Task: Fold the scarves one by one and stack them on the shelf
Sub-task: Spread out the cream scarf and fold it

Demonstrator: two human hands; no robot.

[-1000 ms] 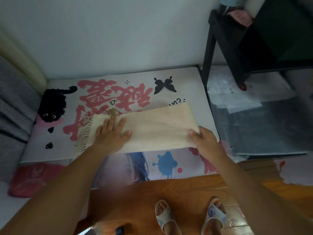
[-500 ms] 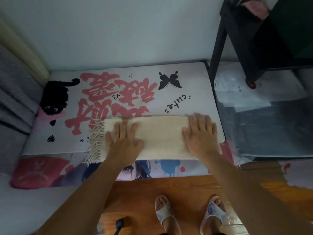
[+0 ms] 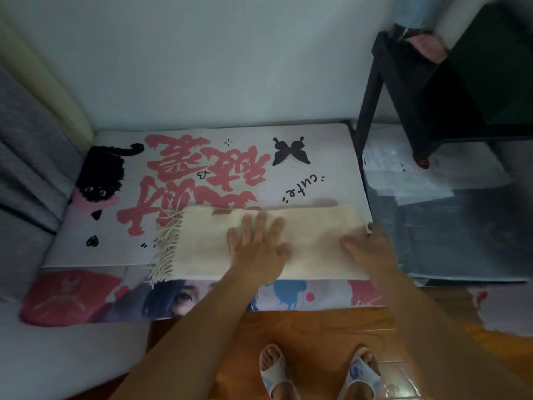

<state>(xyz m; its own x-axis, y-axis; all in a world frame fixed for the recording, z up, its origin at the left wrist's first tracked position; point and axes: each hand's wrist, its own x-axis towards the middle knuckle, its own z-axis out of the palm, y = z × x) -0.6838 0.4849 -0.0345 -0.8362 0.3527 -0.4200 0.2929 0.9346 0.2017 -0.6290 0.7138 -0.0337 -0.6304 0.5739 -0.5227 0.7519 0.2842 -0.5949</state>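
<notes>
Fingers of the left hand [image 3: 256,246] lie flat mid-scarf [image 3: 268,241] now, having slid right, while the right hand [image 3: 369,249] has curled round the right end, so probably another fold coming.

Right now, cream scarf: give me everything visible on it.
The cream scarf looks soft and woolly, folded into a long flat band lying across the printed mat near its front edge. A tasselled fringe spreads from its left end, and a small tan label shows on the far edge. The left hand presses flat on its middle; the right hand grips its right end.
</notes>
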